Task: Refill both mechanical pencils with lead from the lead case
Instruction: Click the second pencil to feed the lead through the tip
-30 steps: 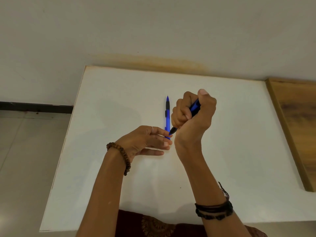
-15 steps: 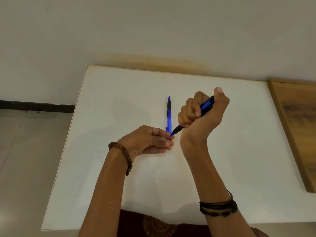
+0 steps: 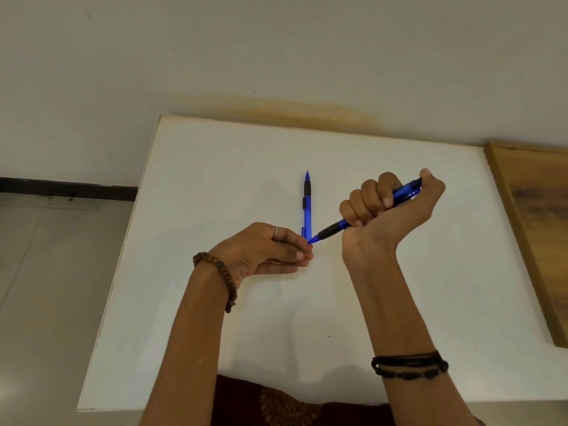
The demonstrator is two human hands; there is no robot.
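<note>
Head view: I am fisting my right hand [image 3: 390, 210] around a blue mechanical pencil [image 3: 365, 212], thumb on its cap, tip slanting toward seven o'clock. My left hand [image 3: 264, 250] is pinching at that tip; whether it holds lead, I cannot tell. Lead would be brittle, the barrel light and stiff, best held midway. At twelve o'clock of my left hand, the second pencil [image 3: 307, 207] is lying on the white table [image 3: 215, 179].

a white tabletop [image 3: 215, 302] fills the middle. a wooden board [image 3: 534, 229] lies along its 3 o'clock edge. a pale wall [image 3: 276, 50] with a yellowish stain [image 3: 276, 109] stands at 12 o'clock, grey floor tiles [image 3: 46, 287] at 9 o'clock, dark patterned cloth [image 3: 285, 407] at 6 o'clock.
</note>
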